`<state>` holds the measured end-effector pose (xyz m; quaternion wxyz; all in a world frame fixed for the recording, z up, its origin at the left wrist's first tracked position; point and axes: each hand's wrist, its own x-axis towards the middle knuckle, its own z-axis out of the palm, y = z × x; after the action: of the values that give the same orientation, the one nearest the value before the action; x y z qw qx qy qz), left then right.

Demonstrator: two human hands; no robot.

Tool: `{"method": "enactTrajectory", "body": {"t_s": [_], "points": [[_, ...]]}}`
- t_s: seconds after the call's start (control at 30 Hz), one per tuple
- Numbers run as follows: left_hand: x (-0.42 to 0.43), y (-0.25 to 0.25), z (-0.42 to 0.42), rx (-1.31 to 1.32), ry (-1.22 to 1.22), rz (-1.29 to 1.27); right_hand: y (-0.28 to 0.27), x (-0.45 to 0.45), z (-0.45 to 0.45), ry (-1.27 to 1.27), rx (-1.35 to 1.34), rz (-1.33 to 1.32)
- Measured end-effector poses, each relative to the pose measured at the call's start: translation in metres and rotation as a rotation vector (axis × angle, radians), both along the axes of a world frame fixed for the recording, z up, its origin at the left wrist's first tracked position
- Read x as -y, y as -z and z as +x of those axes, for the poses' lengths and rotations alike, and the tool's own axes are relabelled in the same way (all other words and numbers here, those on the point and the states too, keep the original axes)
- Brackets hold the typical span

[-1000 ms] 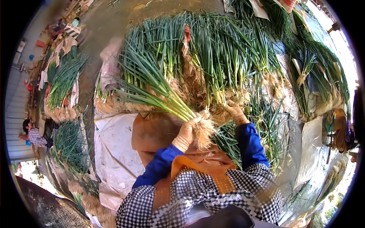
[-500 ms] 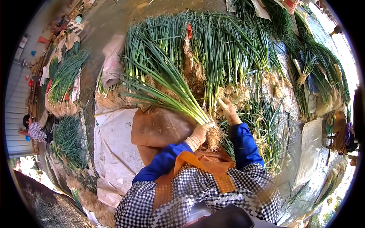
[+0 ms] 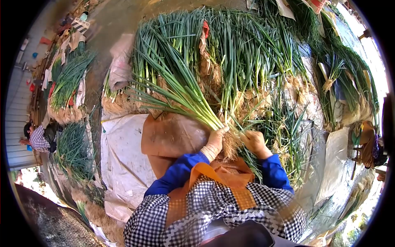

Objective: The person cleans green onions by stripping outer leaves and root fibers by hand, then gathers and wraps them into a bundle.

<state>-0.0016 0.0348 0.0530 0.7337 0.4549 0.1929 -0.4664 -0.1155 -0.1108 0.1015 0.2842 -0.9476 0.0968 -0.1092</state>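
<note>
My left hand (image 3: 214, 142) is closed around the lower stalks of a bunch of green onions (image 3: 195, 102). Their leaves fan out to the upper left, and their pale roots (image 3: 231, 145) hang beside my fingers. Just right of those roots, my right hand (image 3: 254, 142) is closed on a thin green leaf (image 3: 236, 122) that stretches up and left toward the stalks. Its far end is hard to make out. Beyond both hands lies a wide row of green onions (image 3: 255, 53), roots toward me.
A brown sheet (image 3: 177, 133) lies under my left arm, beside a white sheet (image 3: 125, 144). Loose green leaves (image 3: 284, 136) are heaped at the right. More onion piles (image 3: 68, 88) line the left, where another person (image 3: 40, 140) is low to the ground.
My right hand has moved right and down, away from the stalks, drawing out a thin leaf. My left hand keeps its hold on the bunch, having shifted slightly left.
</note>
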Motion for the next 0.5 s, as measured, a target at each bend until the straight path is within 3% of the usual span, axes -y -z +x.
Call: {"method": "enactTrajectory", "body": {"t_s": [0.07,0.13,0.2,0.23,0.27,0.33,0.37,0.4,0.43,0.47,0.5], "points": [[0.0,0.003,0.003,-0.018,-0.032,-0.027,-0.029,0.01,-0.035,0.354,-0.228,0.714],[0.002,-0.008,0.006,-0.101,-0.107,-0.126,0.016,0.064,-0.081,0.29,-0.329,0.055],[0.0,-0.002,0.004,-0.142,-0.057,-0.221,0.03,0.097,-0.083,0.54,-1.174,-0.219],[-0.002,-0.012,0.004,-0.158,-0.016,-0.308,0.025,0.094,-0.085,0.265,-1.146,-0.289],[-0.001,-0.018,0.01,-0.164,0.02,-0.396,0.036,0.083,-0.069,0.331,-0.818,-0.215],[-0.008,-0.017,0.006,-0.169,0.026,-0.274,0.033,0.062,0.002,0.231,-0.472,0.066],[-0.009,-0.034,0.006,-0.217,0.021,-0.289,0.018,0.045,0.03,0.089,-0.034,0.165],[-0.008,-0.044,0.009,-0.256,0.015,-0.312,0.031,0.042,0.06,0.269,-0.241,1.013],[-0.011,-0.041,0.01,-0.245,0.027,-0.38,0.013,0.035,0.084,0.285,-0.209,1.309],[-0.011,-0.045,0.012,-0.234,0.023,-0.379,0.008,0.023,0.113,0.49,-0.199,1.476],[-0.011,-0.051,0.012,-0.208,0.026,-0.35,0.051,0.024,0.125,0.319,0.184,0.819]]}}
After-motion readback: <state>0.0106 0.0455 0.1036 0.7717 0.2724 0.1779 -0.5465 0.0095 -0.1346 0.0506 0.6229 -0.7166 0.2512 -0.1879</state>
